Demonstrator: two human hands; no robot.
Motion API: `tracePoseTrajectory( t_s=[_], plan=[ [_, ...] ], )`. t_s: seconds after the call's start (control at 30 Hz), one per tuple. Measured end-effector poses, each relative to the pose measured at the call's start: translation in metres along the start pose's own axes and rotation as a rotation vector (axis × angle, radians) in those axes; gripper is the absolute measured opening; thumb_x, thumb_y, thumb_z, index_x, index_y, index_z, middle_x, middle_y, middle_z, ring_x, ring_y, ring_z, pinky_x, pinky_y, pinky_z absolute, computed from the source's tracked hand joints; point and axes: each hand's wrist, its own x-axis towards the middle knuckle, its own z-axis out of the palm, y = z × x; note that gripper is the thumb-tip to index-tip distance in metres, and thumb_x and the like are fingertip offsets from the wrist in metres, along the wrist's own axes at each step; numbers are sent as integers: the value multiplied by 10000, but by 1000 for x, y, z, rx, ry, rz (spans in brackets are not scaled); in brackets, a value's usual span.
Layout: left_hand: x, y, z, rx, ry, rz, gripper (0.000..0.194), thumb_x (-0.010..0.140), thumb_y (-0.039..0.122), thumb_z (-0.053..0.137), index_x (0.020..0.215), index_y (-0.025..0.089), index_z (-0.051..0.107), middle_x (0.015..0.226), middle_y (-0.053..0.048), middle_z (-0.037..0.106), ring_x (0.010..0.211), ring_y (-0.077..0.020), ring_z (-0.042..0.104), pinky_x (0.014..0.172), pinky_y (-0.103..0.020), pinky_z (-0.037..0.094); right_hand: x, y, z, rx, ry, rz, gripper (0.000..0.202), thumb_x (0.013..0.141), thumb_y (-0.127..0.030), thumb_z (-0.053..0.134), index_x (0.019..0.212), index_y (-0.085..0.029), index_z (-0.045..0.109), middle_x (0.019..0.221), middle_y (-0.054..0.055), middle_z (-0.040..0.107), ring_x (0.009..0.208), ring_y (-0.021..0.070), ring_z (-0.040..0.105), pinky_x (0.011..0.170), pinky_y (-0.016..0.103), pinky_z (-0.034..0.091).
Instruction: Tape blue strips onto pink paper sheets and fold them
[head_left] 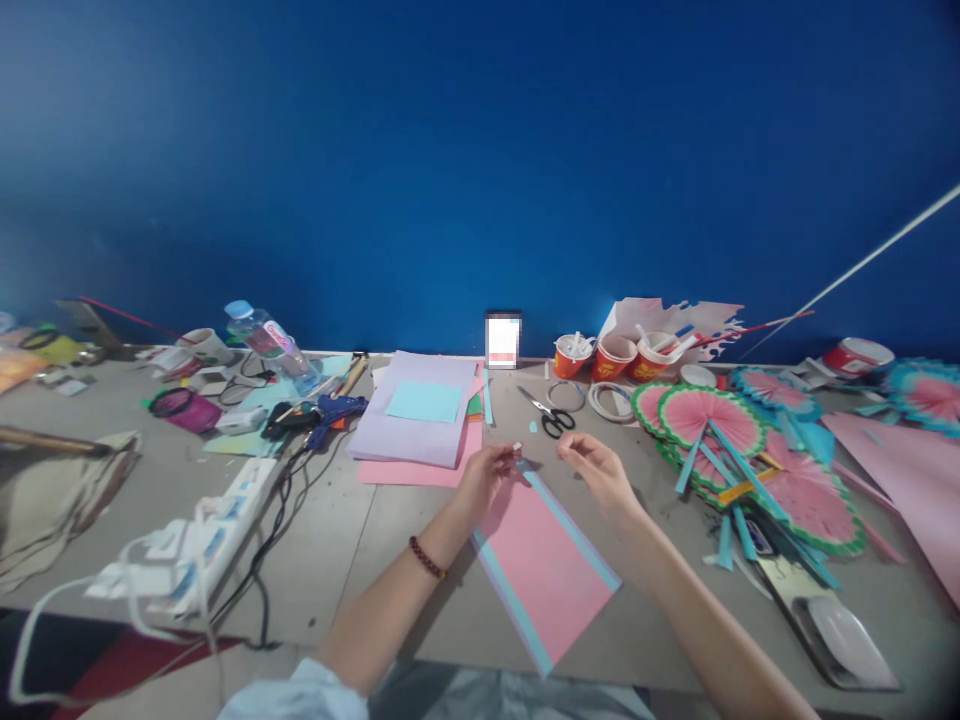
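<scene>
Above the far end of a pink paper sheet [546, 570] with blue and lilac strips along its long edges, my left hand [489, 475] is closed in a pinch. A small whitish piece [517, 450] shows at its fingertips, too small to name. My right hand [600, 472] hovers to the right of the sheet's far end, thumb and fingers pressed together. Whatever it may pinch cannot be made out. Black-handled scissors [555, 420] lie just beyond the right hand.
Lilac paper [367, 435] is stacked left of centre, near a blue glue gun [337, 408] and a white power strip [225, 530]. Red paper cups [615, 358] and a phone [503, 340] stand along the wall. Folded watermelon fans [712, 420] and a mouse [844, 635] lie right.
</scene>
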Motion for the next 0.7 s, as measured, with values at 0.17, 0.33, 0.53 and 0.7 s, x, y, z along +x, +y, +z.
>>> tracePoseTrajectory(
  t_s=[0.17,0.33,0.53,0.7],
  plan=[
    [-3,1,-2,39,-60,22,260,681,352,639,787,124,708,870,-118,702,845,-232,621,658,-311,464,35,-15,-24,-198,61,-149,224,758,-439,597,790,-217,605,814,34,622,726,168,563,645,276,444],
    [-5,1,-2,124,-133,5,280,673,388,676,740,121,721,785,-97,696,712,-179,590,623,-279,427,118,-14,-51,-468,184,-316,158,748,-354,596,755,-197,618,829,58,626,777,194,569,726,330,457],
    [-5,6,-5,177,-175,-45,362,674,452,705,817,121,734,827,-100,698,650,-141,563,605,-256,383,206,-10,-69,-879,6,-348,110,777,-255,598,800,-169,662,916,80,634,823,190,575,782,325,448],
    [-4,6,-8,155,-197,-73,396,670,450,731,868,107,732,849,-110,681,672,-139,560,618,-250,371,233,-8,-67,-1129,-246,-379,152,798,-156,521,794,-173,671,1018,76,610,790,152,581,750,257,437]
  ],
)
